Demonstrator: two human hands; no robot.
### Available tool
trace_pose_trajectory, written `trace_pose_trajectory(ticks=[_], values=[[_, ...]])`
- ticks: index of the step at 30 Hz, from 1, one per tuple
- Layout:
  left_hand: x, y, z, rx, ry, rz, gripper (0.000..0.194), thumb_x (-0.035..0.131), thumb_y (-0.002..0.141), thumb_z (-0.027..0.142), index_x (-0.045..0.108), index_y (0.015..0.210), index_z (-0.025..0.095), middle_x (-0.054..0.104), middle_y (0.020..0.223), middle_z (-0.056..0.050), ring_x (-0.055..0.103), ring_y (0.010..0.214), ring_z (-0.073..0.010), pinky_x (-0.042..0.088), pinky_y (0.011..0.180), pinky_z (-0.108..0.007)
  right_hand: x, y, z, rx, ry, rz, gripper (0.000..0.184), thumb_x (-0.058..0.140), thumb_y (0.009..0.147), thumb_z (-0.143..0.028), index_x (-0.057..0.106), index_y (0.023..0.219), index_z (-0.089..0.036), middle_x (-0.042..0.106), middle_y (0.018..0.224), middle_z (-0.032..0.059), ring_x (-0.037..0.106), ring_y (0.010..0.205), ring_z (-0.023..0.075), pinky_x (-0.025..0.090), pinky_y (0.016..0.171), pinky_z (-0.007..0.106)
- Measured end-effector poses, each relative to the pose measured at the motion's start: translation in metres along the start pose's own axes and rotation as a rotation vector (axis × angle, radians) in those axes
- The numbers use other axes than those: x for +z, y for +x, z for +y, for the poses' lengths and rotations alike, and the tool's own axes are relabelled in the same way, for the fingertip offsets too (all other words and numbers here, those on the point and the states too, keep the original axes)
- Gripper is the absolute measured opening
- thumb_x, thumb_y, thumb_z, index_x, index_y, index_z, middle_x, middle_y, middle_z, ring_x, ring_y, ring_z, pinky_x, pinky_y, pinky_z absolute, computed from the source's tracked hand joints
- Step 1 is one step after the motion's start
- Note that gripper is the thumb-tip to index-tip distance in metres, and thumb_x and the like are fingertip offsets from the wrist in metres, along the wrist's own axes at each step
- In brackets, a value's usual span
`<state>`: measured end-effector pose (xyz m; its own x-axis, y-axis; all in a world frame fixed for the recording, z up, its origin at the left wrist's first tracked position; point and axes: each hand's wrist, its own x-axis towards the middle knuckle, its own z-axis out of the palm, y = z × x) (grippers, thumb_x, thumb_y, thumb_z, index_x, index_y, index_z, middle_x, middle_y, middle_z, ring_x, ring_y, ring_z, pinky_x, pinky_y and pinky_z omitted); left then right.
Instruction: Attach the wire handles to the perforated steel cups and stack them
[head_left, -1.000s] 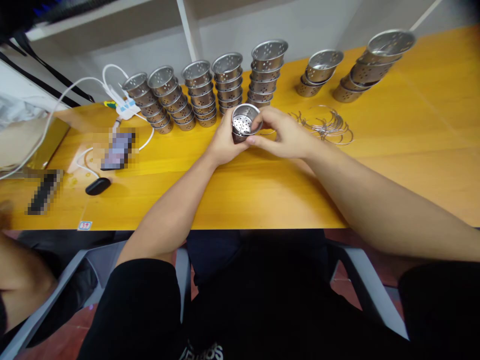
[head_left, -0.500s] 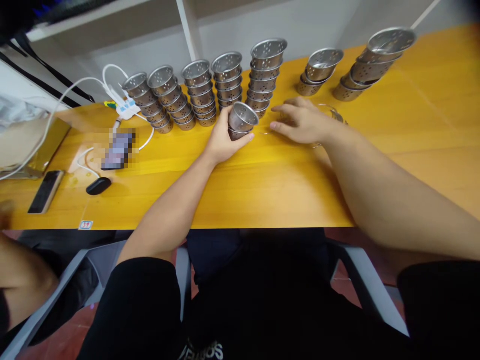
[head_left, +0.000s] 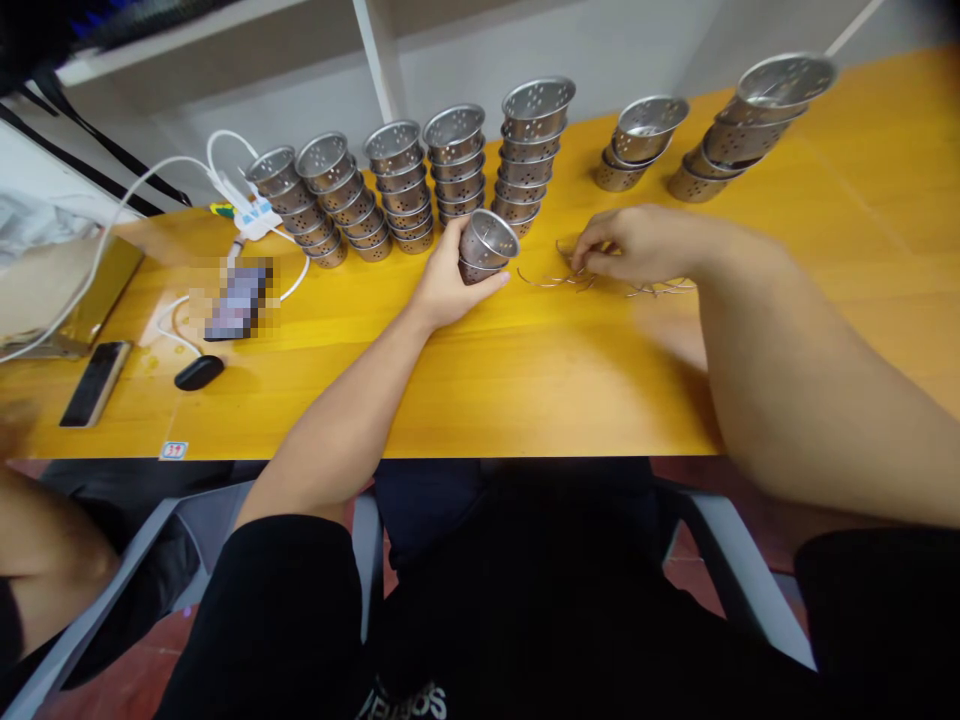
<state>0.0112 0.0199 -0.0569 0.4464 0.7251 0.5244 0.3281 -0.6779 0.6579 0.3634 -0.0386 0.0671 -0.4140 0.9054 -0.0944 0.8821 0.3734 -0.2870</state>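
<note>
Left hand (head_left: 444, 283) wraps round two nested perforated metal cups (head_left: 487, 248), tilted over the yellow tabletop (head_left: 525, 380). Right hand (head_left: 639, 243), fingertips bunched together, is at thin curved wires (head_left: 553, 283) lying there; whether it grips one, I cannot tell.

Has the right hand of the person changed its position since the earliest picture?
Yes. The right hand moved rightward, away from the held cups, and is now in front of the shortest cup stack.

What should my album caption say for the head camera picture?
Left hand holding stacked perforated metal cups, right hand at thin curved wires.
</note>
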Motion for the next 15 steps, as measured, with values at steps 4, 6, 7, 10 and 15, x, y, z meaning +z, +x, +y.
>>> trace_pose_trajectory(ticks=[4, 6, 7, 10, 15], values=[[0.0, 0.0, 0.005, -0.012, 0.015, -0.001, 0.095, 0.091, 0.108, 0.07, 0.043, 0.178, 0.028, 0.07, 0.176, -0.021, 0.072, 0.169, -0.0428, 0.052, 0.154, -0.068, -0.008, -0.007, -0.005, 0.143, 0.019, 0.141, 0.035, 0.067, 0.121, -0.012, 0.094, 0.143, -0.011, 0.092, 0.144, 0.024, 0.086, 0.13, 0.0357, 0.064, 0.124, 0.048], [0.0, 0.0, 0.006, -0.012, 0.021, -0.005, 0.095, 0.091, 0.108, 0.068, 0.043, 0.179, 0.027, 0.069, 0.177, -0.022, 0.071, 0.171, -0.0443, 0.05, 0.156, -0.069, -0.008, -0.007, -0.004, 0.212, 0.026, 0.231, 0.043, 0.062, 0.126, -0.013, 0.087, 0.16, -0.002, 0.083, 0.162, 0.0323, 0.08, 0.149, 0.0365, 0.058, 0.134, 0.044], [-0.001, 0.0, 0.007, -0.011, 0.02, -0.006, 0.096, 0.093, 0.107, 0.067, 0.043, 0.179, 0.027, 0.07, 0.178, -0.022, 0.072, 0.17, -0.044, 0.05, 0.156, -0.069, -0.007, -0.007, -0.003, 0.247, 0.019, 0.234, 0.047, 0.059, 0.128, -0.013, 0.084, 0.166, 0.001, 0.079, 0.169, 0.0353, 0.075, 0.159, 0.0368, 0.054, 0.138, 0.043], [-0.001, 0.0, 0.006, -0.002, 0.005, -0.002, 0.1, 0.098, 0.103, 0.064, 0.044, 0.179, 0.028, 0.071, 0.177, -0.021, 0.076, 0.166, -0.0416, 0.055, 0.153, -0.065, -0.003, -0.005, 0.004, 0.378, -0.048, 0.155, 0.052, 0.052, 0.134, -0.014, 0.076, 0.176, 0.007, 0.069, 0.178, 0.0427, 0.061, 0.177, 0.0418, 0.047, 0.144, 0.046], [-0.001, 0.0, 0.003, -0.002, 0.024, -0.014, 0.099, 0.096, 0.105, 0.061, 0.041, 0.18, 0.027, 0.069, 0.18, -0.022, 0.073, 0.172, -0.0437, 0.05, 0.157, -0.067, -0.008, -0.007, 0.007, 0.478, -0.103, 0.029, 0.053, 0.054, 0.133, -0.009, 0.078, 0.179, 0.001, 0.071, 0.182, 0.0379, 0.069, 0.172, 0.0433, 0.054, 0.135, 0.046]])
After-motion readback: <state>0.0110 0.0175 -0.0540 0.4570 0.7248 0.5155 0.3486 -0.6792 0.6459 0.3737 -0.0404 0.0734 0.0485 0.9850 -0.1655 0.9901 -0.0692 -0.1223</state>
